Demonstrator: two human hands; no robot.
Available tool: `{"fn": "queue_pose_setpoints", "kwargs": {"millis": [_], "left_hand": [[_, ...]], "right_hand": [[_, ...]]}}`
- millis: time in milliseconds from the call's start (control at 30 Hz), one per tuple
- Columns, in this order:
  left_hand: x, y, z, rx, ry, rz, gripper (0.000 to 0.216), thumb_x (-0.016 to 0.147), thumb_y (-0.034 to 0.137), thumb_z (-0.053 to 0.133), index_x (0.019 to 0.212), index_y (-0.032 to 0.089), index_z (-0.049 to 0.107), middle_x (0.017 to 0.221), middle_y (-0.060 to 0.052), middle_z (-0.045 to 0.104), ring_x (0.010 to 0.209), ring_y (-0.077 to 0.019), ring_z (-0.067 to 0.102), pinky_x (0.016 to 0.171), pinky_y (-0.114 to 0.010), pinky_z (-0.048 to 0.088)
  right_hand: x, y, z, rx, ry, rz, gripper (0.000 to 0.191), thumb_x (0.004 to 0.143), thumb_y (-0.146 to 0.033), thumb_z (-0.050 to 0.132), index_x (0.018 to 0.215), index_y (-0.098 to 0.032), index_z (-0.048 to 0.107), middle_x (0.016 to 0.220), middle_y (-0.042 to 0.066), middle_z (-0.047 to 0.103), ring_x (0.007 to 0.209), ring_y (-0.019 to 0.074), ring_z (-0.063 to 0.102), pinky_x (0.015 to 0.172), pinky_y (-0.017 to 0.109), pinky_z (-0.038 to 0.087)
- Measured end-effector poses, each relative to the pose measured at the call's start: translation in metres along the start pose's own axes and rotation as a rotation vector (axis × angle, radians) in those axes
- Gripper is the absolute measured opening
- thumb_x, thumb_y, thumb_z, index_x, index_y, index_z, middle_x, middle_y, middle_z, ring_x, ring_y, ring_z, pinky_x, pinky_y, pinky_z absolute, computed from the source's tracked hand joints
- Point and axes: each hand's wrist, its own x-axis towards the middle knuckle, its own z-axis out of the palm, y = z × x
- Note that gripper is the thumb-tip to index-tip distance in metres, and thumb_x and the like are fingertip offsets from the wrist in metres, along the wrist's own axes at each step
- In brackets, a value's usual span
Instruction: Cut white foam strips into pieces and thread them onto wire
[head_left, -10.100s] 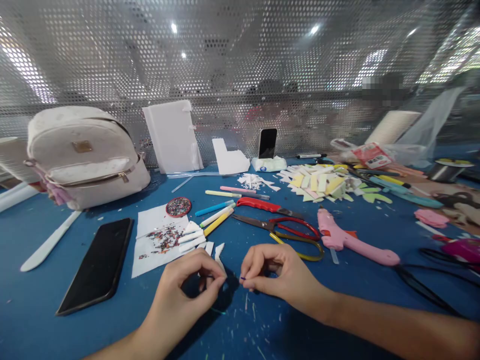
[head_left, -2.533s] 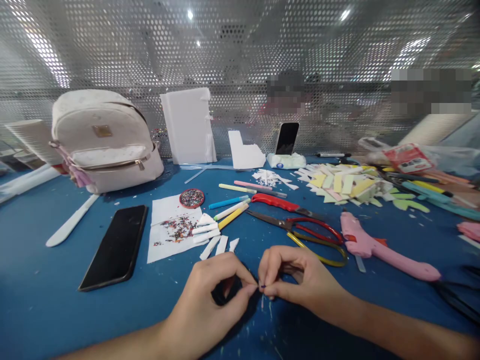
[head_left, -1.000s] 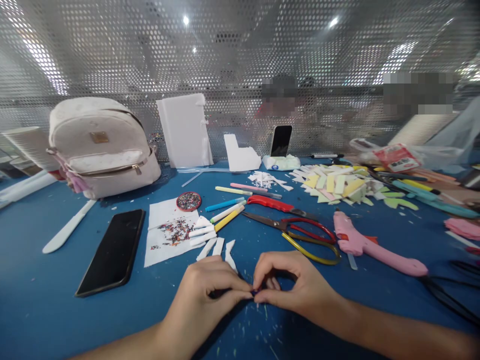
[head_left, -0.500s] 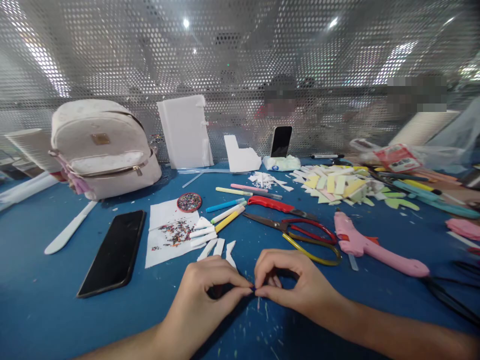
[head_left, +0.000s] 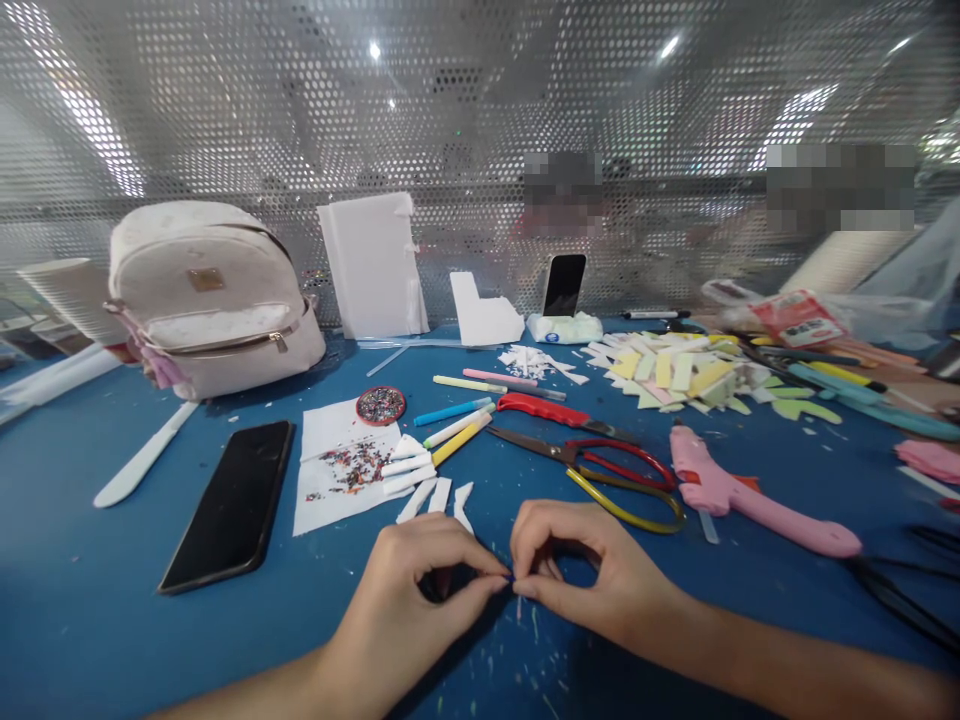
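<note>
My left hand [head_left: 427, 590] and my right hand [head_left: 581, 565] meet fingertip to fingertip above the blue table [head_left: 345, 660]. Each pinches thumb against forefinger. Between the tips shows a tiny dark blue speck, too small to name. Several white foam strips [head_left: 440, 496] lie just beyond my left hand. Past my right hand rest scissors [head_left: 570, 452] with red and yellow handles. A white paper sheet [head_left: 319, 505] carries scattered dark and coloured bits, and a small round red-rimmed dish [head_left: 381, 405] of similar bits sits at its upper edge.
A black phone [head_left: 229, 510] and a white plastic knife [head_left: 142, 460] lie left, before a pale backpack [head_left: 210, 300]. Markers [head_left: 450, 411] and a red-handled cutter [head_left: 547, 408] lie ahead. On the right are a pink glue gun [head_left: 750, 495] and piled foam pieces [head_left: 667, 370]. Perforated metal [head_left: 450, 130] stands behind.
Both hands keep their fingertip pinch with hardly any movement. The whole view has shifted very slightly.
</note>
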Motion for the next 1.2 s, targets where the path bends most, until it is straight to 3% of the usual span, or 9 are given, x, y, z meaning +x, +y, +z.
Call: {"fn": "queue_pose_setpoints", "kwargs": {"millis": [800, 1200], "left_hand": [[0.0002, -0.0056, -0.0081, 0.009, 0.033, -0.04, 0.016, 0.081, 0.009, 0.063, 0.079, 0.02, 0.075, 0.073, -0.001, 0.072, 0.064, -0.013, 0.062, 0.062, -0.022, 0.046], [0.001, -0.0068, -0.01, 0.014, 0.033, -0.084, 0.016, 0.085, 0.015, 0.064, 0.077, 0.021, 0.076, 0.071, -0.001, 0.073, 0.063, -0.0134, 0.063, 0.061, -0.022, 0.047]], "right_hand": [[-0.0001, -0.0007, -0.0071, 0.155, 0.076, 0.089, 0.014, 0.083, -0.024, 0.072, 0.075, -0.018, 0.063, 0.076, 0.0, 0.058, 0.069, 0.0128, 0.054, 0.062, 0.022, 0.042], [0.0003, 0.0024, -0.0072, 0.164, 0.082, 0.096, 0.015, 0.084, -0.027, 0.072, 0.077, -0.018, 0.063, 0.077, 0.0, 0.06, 0.068, 0.012, 0.054, 0.063, 0.023, 0.044]]}}
